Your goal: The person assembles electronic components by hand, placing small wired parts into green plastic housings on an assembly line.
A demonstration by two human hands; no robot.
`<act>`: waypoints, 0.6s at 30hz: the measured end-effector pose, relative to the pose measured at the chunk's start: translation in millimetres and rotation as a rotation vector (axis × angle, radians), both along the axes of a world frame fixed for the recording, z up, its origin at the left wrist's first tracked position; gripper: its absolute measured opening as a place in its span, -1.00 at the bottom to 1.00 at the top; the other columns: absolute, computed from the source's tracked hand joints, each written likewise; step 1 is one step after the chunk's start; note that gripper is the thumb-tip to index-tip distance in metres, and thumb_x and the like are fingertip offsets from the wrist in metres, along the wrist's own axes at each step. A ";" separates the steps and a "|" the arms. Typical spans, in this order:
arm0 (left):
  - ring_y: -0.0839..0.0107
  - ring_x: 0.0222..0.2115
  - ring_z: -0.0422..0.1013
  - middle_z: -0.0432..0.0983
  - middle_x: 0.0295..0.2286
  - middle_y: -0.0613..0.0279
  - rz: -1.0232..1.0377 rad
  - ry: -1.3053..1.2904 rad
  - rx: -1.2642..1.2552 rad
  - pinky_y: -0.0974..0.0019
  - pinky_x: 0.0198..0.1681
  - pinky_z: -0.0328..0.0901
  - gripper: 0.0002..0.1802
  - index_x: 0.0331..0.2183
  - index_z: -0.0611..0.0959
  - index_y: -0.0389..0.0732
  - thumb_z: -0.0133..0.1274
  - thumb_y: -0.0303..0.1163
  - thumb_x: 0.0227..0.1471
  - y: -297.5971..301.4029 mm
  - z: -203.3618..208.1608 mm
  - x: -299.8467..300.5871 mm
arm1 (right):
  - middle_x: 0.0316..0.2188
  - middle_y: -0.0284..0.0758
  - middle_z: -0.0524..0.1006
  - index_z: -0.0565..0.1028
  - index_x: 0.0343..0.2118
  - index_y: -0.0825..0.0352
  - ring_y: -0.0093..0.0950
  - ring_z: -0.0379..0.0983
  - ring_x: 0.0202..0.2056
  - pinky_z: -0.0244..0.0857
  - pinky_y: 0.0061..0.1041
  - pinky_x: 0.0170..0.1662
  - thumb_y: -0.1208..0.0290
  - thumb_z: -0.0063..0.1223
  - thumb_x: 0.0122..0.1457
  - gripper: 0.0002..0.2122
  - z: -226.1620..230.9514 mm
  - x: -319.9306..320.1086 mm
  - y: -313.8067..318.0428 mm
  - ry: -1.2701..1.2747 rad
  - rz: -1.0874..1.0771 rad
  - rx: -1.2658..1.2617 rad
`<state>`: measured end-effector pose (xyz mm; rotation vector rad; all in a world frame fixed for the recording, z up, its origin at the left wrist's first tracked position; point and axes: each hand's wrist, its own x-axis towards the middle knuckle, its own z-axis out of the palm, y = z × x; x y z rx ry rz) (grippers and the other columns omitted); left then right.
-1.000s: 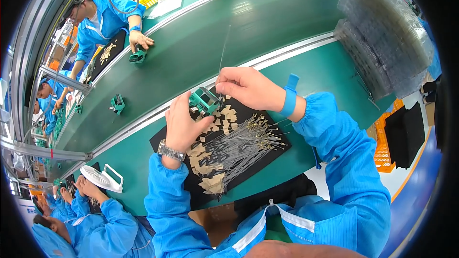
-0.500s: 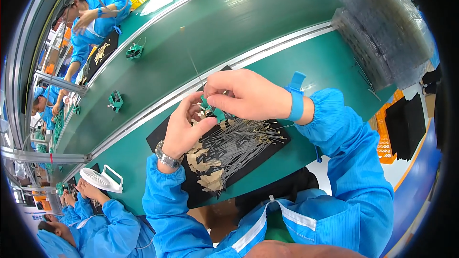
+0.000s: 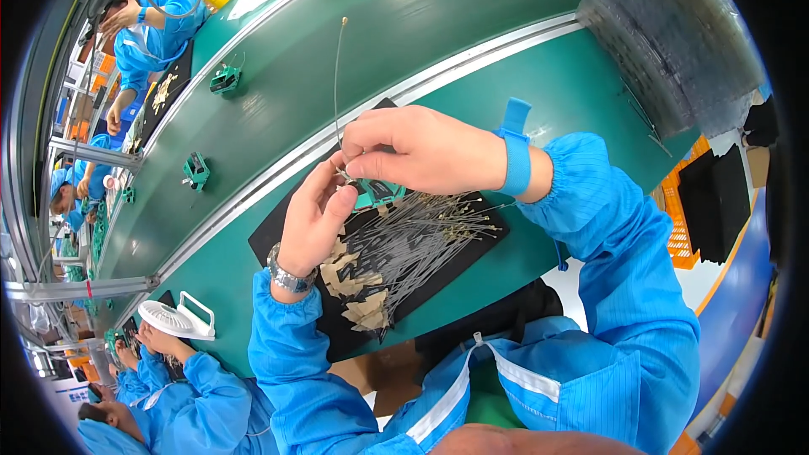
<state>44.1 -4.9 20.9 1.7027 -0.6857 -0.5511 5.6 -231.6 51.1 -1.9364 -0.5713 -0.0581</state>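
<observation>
My left hand [image 3: 310, 217], a metal watch at its wrist, grips a small green plastic frame [image 3: 379, 194] between thumb and fingers. My right hand [image 3: 434, 150], with a blue strap round the wrist, is closed in a pinch against the left fingertips. A thin grey cable [image 3: 338, 76] rises from this pinch, its brass-coloured tip pointing up and away. Where the cable meets the frame is hidden by my fingers. Under both hands, a black mat [image 3: 274, 227] carries a heap of similar cables [image 3: 434, 240] and tan tape pieces [image 3: 368, 312].
Beyond a metal rail runs a green belt [image 3: 286, 118] bearing two green frames, one a nearer frame [image 3: 196, 171]. A white fan [image 3: 173, 317] stands at left, near co-workers in blue. Clear plastic trays [image 3: 674, 50] are stacked at right, above an orange crate [image 3: 681, 211].
My hands have shifted slightly up and left. The green frame has turned, showing more of its flat side, and the cable stands more upright. A co-worker's hand at far left has moved.
</observation>
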 end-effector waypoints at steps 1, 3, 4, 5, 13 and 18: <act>0.58 -0.21 0.32 0.41 -0.18 0.31 -0.002 0.003 0.001 0.44 -0.08 0.25 -0.32 0.18 0.31 -0.42 0.06 -0.16 0.21 0.2 -0.2 -0.3 | -0.37 -0.25 0.46 0.52 -0.27 0.37 -0.36 0.41 -0.39 0.32 -0.43 -0.32 0.40 0.05 0.22 -0.86 -0.6 0.0 0.2 -0.010 0.002 -0.003; 0.57 -0.20 0.33 0.42 -0.16 0.29 -0.004 -0.009 0.018 0.44 -0.08 0.25 -0.33 0.17 0.31 -0.42 0.04 -0.15 0.22 1.1 -1.0 -0.2 | -0.35 -0.25 0.47 0.53 -0.25 0.36 -0.36 0.42 -0.39 0.32 -0.43 -0.32 0.40 0.06 0.22 -0.85 -1.0 -0.2 0.4 -0.017 0.001 -0.006; 0.57 -0.20 0.33 0.42 -0.16 0.29 -0.006 -0.006 0.020 0.44 -0.08 0.25 -0.33 0.17 0.31 -0.42 0.04 -0.15 0.22 1.3 -1.8 0.1 | -0.33 -0.25 0.47 0.53 -0.25 0.36 -0.34 0.43 -0.38 0.33 -0.42 -0.30 0.39 0.06 0.22 -0.85 -0.6 -0.4 0.2 -0.012 0.003 -0.010; 0.57 -0.19 0.33 0.42 -0.16 0.29 -0.007 -0.012 0.025 0.44 -0.08 0.25 -0.33 0.17 0.31 -0.42 0.04 -0.14 0.22 1.5 -2.6 0.5 | -0.32 -0.25 0.47 0.53 -0.24 0.35 -0.33 0.43 -0.36 0.34 -0.42 -0.29 0.39 0.06 0.22 -0.85 -0.7 -0.4 0.2 -0.007 0.005 -0.014; 0.56 -0.19 0.32 0.41 -0.16 0.29 -0.022 -0.028 0.003 0.43 -0.08 0.25 -0.34 0.16 0.32 -0.42 0.02 -0.12 0.23 0.5 -3.3 0.3 | -0.29 -0.23 0.48 0.54 -0.25 0.34 -0.29 0.44 -0.29 0.34 -0.38 -0.21 0.37 0.06 0.22 -0.84 -4.3 1.2 1.0 -0.047 -0.014 -0.032; 0.56 -0.17 0.32 0.41 -0.14 0.29 -0.028 -0.019 0.010 0.43 -0.08 0.25 -0.36 0.14 0.33 -0.42 0.02 -0.14 0.23 0.5 -3.8 0.6 | -0.29 -0.23 0.48 0.55 -0.26 0.32 -0.28 0.45 -0.28 0.35 -0.37 -0.21 0.36 0.06 0.22 -0.85 -5.2 0.7 1.4 -0.041 -0.025 -0.050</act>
